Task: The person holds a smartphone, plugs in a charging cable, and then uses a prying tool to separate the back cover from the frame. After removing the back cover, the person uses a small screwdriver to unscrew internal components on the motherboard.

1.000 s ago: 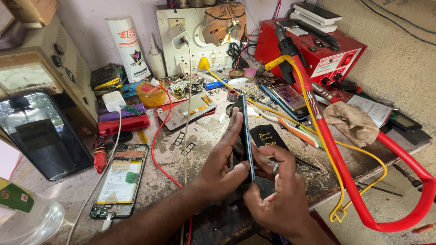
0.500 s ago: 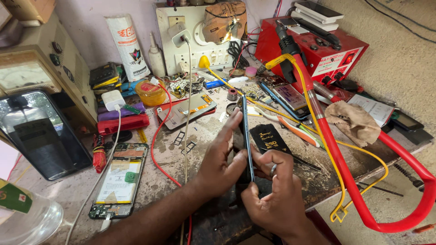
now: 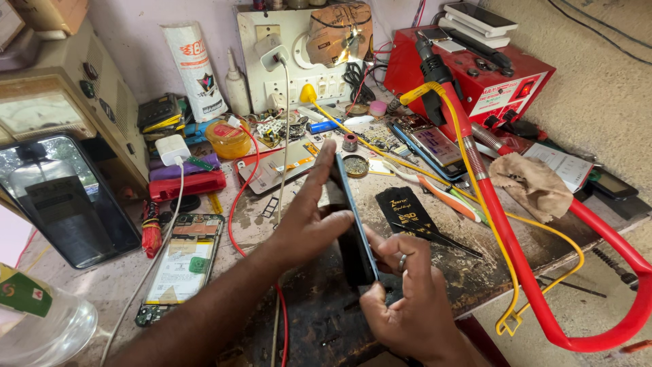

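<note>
A dark smartphone (image 3: 354,231) stands on its long edge over the stained workbench (image 3: 319,319), held between both hands. My left hand (image 3: 307,216) lies flat against its left face, fingers stretched up toward the top edge. Against the lower right side of the phone sits my right hand (image 3: 406,299), with a ring on one finger, thumb and fingers pinching it. Black tweezers (image 3: 435,238) lie on a small black packet (image 3: 405,209) just right of the phone.
An opened phone (image 3: 182,261) with its back off lies at the left, a white cable running across it. A red hot-air station (image 3: 475,75) with red hose (image 3: 536,272) occupies the right. A wall socket board (image 3: 292,61), brown cloth (image 3: 533,187), tools and parts crowd the back.
Both hands have shifted slightly with the phone still upright on its edge; my left fingers stretch higher along its face. Everything else on the bench is where it was.
</note>
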